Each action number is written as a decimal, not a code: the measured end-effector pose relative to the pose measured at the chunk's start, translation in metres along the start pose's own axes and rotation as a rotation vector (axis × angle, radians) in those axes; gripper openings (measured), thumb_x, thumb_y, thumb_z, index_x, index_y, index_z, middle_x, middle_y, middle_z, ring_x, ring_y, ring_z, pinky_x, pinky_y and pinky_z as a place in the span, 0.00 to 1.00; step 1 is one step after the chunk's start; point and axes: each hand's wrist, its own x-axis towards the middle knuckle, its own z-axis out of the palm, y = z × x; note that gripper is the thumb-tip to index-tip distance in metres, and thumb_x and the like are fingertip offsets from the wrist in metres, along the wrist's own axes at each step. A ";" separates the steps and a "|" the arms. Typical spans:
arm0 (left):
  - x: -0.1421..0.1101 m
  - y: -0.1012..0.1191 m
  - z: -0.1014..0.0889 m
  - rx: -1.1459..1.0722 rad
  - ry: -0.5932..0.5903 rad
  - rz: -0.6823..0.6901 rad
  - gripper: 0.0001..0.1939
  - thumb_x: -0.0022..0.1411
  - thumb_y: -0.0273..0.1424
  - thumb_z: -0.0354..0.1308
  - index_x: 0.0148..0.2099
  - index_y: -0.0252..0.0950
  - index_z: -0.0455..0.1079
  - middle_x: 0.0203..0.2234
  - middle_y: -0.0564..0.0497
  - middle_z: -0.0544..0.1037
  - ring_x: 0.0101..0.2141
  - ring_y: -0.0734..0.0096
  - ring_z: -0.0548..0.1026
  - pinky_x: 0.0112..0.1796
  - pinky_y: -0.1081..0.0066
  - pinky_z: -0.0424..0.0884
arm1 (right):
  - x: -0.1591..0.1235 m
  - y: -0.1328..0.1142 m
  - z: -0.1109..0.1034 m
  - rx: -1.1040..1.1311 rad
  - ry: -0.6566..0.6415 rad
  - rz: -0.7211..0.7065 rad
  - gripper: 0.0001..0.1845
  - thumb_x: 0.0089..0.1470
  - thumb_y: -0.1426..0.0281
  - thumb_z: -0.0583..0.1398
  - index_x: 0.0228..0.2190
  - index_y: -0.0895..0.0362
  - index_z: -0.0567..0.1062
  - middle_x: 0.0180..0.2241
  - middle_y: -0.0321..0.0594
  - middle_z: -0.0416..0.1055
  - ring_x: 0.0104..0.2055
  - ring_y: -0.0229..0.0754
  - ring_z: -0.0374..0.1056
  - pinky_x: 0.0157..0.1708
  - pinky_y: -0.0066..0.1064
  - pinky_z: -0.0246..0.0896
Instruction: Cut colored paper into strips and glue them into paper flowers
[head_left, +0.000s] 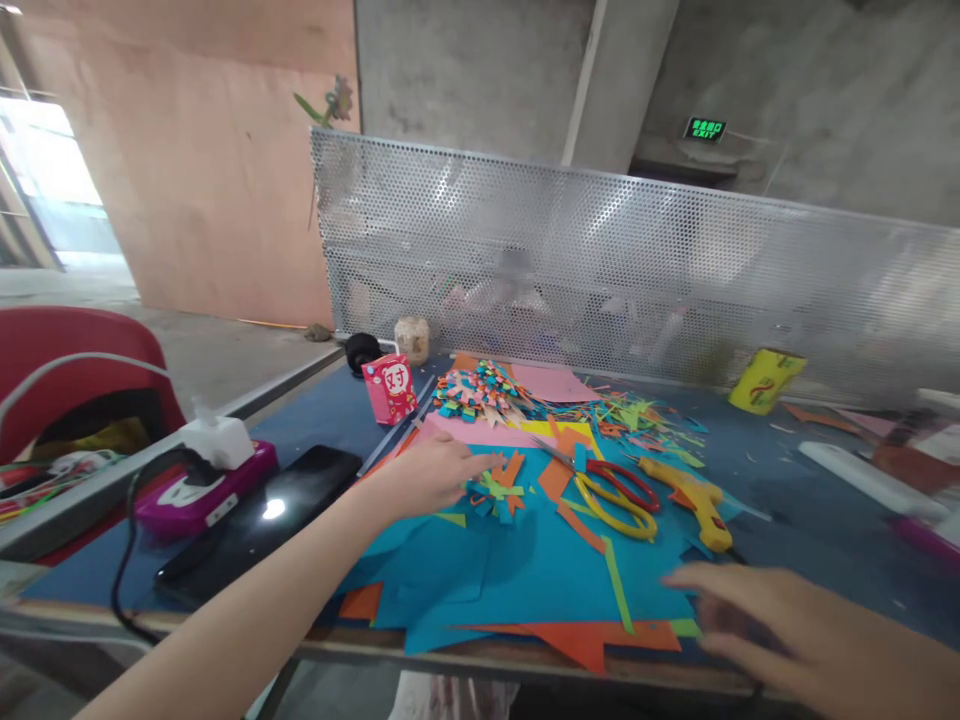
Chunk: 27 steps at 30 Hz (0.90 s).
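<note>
My left hand (429,477) reaches over the paper sheets, index finger stretched out and the other fingers partly hidden. Its fingertip is at a small cluster of fringed paper strips (498,492) in orange, green and blue; no firm grip on it shows. My right hand (780,620), blurred, hovers at the table's front right with its fingers apart and nothing in them. Between the hands, scissors (616,500) with red and yellow handles lie on a blue paper sheet (525,570). A yellow glue gun (694,500) rests just beyond my right hand.
Behind lie fringed paper flowers (480,390) and loose paper scraps (645,415). On the left are a black phone (262,520), a purple power strip (206,490) and a red drink carton (390,388). A yellow can (765,381) stands before the perforated metal screen (600,260).
</note>
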 end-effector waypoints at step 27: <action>0.003 0.000 0.013 -1.360 0.458 -0.294 0.18 0.44 0.30 0.63 0.40 0.33 0.67 0.34 0.47 0.75 0.39 0.65 0.72 0.41 0.64 0.67 | 0.156 -0.032 0.058 0.972 0.132 0.332 0.16 0.43 0.58 0.58 0.28 0.58 0.68 0.20 0.33 0.64 0.21 0.36 0.63 0.15 0.27 0.62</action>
